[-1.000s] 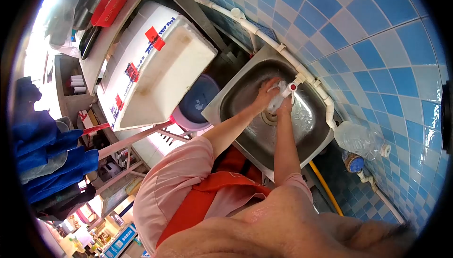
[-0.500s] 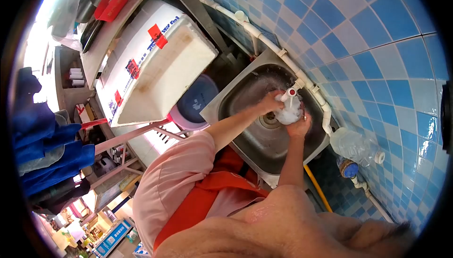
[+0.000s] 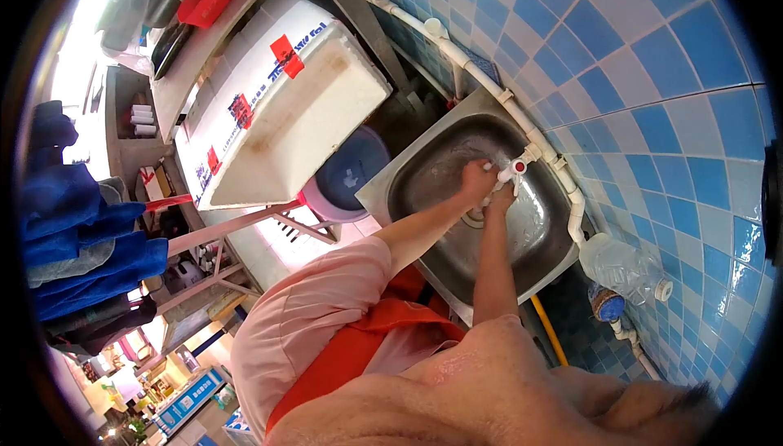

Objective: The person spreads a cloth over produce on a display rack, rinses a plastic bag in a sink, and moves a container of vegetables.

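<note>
Both of my hands are together in a stainless steel sink (image 3: pixel 522 262), under a white tap with a red-centred knob (image 3: pixel 519 167). My left hand (image 3: pixel 478 177) is closed, with bits of a soft white wad (image 3: pixel 488 166) showing at its fingers. Close beside it, my right hand (image 3: pixel 499 196) is closed too, partly hidden by the tap, and more white shows between the hands. Most of the wad is hidden, and its kind cannot be made out. The drain (image 3: pixel 473 219) lies just below the hands.
White pipes (image 3: pixel 534 132) run along the blue-tiled wall (image 3: pixel 636 71). A clear plastic bottle (image 3: pixel 620 267) is right of the sink. To the left are a white foam box (image 3: pixel 302 112) and a basin (image 3: pixel 351 173). A yellow pole (image 3: pixel 549 330) stands below the sink.
My hands have come closer together. The white wad, spread and bulky under the tap before, is now squeezed small and mostly hidden. The view has shifted slightly.
</note>
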`<state>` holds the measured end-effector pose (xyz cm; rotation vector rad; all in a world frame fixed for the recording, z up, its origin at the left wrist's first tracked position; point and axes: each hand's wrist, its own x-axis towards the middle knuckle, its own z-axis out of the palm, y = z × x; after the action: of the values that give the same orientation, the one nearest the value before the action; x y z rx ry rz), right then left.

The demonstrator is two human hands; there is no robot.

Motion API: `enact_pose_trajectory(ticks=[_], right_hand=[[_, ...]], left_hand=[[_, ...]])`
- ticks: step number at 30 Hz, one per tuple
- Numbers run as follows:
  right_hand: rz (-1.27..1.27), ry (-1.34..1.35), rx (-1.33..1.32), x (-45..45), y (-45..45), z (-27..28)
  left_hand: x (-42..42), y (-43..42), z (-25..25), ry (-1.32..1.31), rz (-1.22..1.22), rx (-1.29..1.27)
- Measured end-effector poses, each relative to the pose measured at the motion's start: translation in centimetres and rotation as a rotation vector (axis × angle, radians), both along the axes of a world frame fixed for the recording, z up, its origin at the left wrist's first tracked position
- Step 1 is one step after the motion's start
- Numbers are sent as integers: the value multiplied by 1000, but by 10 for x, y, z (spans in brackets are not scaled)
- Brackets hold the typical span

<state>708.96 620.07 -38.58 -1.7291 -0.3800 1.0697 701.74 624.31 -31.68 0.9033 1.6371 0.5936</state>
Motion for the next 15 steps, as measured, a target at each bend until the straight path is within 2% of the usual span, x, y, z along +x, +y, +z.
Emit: enact_pose_trajectory(ticks=[2, 3, 4, 5, 6, 8, 9, 12, 13, 15], right_hand=[[-184, 138, 70, 6, -1, 8], [-311, 293, 76, 9, 7, 44], [-438, 448, 83, 13, 11, 63], [-313, 342, 152, 16, 9, 57], [-279, 371, 190, 18, 10, 57], [-211, 436, 265, 17, 17, 56], [-251, 561, 254, 14, 17, 37], [171, -108, -63, 14, 22, -13], [312, -337, -158, 12, 27, -34], [-2, 98, -11, -1, 25, -105]], left_hand=[[14, 0, -7, -114, 55, 208], [20, 0, -11, -173, 84, 314], [19, 3, -6, -278, 111, 149], [14, 10, 6, -380, 133, -16], [10, 13, 13, -478, 154, -183], [5, 13, 15, -426, 128, -143], [2, 13, 13, -396, 117, -120], [-2, 15, -5, -255, 267, -12], [-5, 16, 14, 24, 117, 57], [-5, 18, 13, 6, 123, 137]])
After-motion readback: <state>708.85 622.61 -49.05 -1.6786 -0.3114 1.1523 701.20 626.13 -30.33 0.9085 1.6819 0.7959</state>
